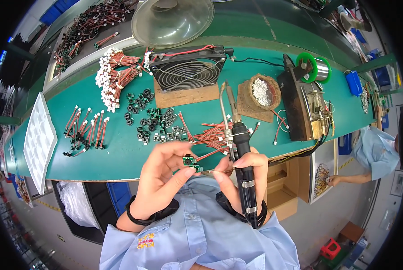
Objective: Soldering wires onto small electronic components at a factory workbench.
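Observation:
Close to my body, my left hand [158, 175] is closed, with thumb and fingers pinching small green circuit boards [189, 160] that carry black parts. My right hand [253, 166] is wrapped round a black soldering iron [242, 144], whose tip and thin metal feed tube point away from me. Its thumb and forefinger also come together at a thin wire end beside the boards; what exactly they pinch is too small to make out. A red-and-black cable [209, 155] runs from near the boards toward the iron. Beyond my hands lies a pile of similar cables [212, 132].
Loose black-and-green modules [154, 119] lie left of centre, near bundled white-plug cables [116, 76] and wired boards [84, 130]. A fan [188, 72] stands behind. At right are a bowl of solder bits [262, 92], a solder spool [321, 69] and a co-worker [377, 148].

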Demonstrator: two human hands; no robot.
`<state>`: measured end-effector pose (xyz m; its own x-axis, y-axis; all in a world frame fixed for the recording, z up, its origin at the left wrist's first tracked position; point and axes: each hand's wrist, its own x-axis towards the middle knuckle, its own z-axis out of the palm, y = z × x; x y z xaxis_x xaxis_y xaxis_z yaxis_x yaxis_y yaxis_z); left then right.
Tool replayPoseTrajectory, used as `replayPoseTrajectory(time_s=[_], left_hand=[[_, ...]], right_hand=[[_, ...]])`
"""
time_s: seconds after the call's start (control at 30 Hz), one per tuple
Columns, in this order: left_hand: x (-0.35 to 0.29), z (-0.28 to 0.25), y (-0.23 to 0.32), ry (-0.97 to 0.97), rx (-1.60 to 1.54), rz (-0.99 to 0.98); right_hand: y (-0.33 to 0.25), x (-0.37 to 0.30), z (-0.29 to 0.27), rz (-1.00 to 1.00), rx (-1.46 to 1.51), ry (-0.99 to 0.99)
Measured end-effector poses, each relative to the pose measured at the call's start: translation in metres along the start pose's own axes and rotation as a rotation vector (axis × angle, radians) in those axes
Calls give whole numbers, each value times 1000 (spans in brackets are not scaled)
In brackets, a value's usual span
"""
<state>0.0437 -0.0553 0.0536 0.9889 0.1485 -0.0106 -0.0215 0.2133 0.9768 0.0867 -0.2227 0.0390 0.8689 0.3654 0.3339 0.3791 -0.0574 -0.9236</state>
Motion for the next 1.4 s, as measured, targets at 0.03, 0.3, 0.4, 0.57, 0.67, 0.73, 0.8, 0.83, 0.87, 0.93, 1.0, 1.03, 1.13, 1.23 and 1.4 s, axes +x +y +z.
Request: replayPoseTrajectory(time_s=[0.03, 0.3, 0.4, 0.57, 0.67, 0.73, 0.8, 0.83, 0.87, 0.93, 1.0, 1.03, 1.13, 1.23, 1.4], left_hand=[[0, -3, 1, -19, -65, -72], [5, -15, -9, -144, -561, -208], [3, -17, -14, -166, -716, -269], [3, -22, -20, -202, -813, -321], [3, -21, -20, -233, -843, -331], [4, -17, -15, -220, -816, -321], [4, -16, -14, -213, -801, -319], [4, -16, -14, -217, -793, -317], [4, -17, -14, -220, -785, -314], [4, -17, -14, -223, -775, -315], [3, -17, -16, -211, -789, -333], [3, -17, -16, -206, -796, -342], [4, -17, -18, -238, -808, -343], [4, -18, -19, -253, -811, -343], [4, -17, -20, -246, -805, -341]], right_hand=[[-1, 1, 0, 8, 14, -43], [-11, 11, 14, -14, 29, -41], [-13, 15, 15, -69, -5, -67], [-19, 16, 20, -68, -34, -53], [-22, 19, 19, -95, -71, -53], [-21, 19, 19, -107, -90, -52], [-19, 18, 24, -100, -21, 33], [-18, 18, 26, -97, 14, 76], [-17, 18, 25, -95, 15, 78], [-17, 18, 21, -114, -39, 4], [-17, 18, 21, -122, -65, -30], [-17, 18, 22, -114, -30, 6], [-18, 18, 24, -97, 42, 82], [-16, 19, 25, -131, 48, 90], [-17, 20, 24, -142, 41, 85]])
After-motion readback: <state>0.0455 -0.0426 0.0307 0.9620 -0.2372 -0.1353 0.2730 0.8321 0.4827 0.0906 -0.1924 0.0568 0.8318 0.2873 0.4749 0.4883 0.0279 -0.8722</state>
